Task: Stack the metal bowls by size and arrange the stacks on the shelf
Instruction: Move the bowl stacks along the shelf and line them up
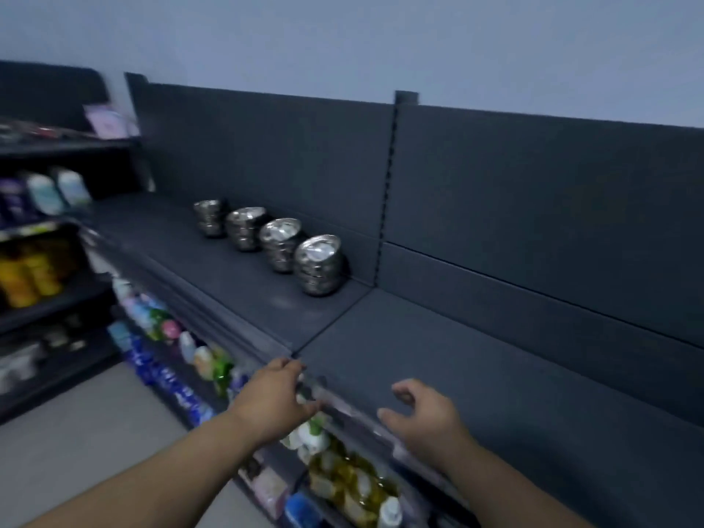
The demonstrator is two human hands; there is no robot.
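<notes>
Several stacks of shiny metal bowls stand in a row along the back panel of the dark grey top shelf (pixel 236 283). The smallest stack (pixel 208 218) is farthest left, then come a second stack (pixel 245 228), a third stack (pixel 281 243) and the largest stack (pixel 320 265) at the right end. My left hand (pixel 275 398) hovers at the shelf's front edge with fingers loosely curled, holding nothing. My right hand (pixel 421 415) rests over the front edge of the adjoining shelf section (pixel 495 375), fingers apart and empty. Both hands are well in front of the bowls.
Below the front edge, lower shelves hold bottles and packets (pixel 343 474). A second shelving unit (pixel 42 238) with bottles stands at the left. A slotted upright post (pixel 384 192) divides the two back panels. Grey floor (pixel 76 443) lies at lower left.
</notes>
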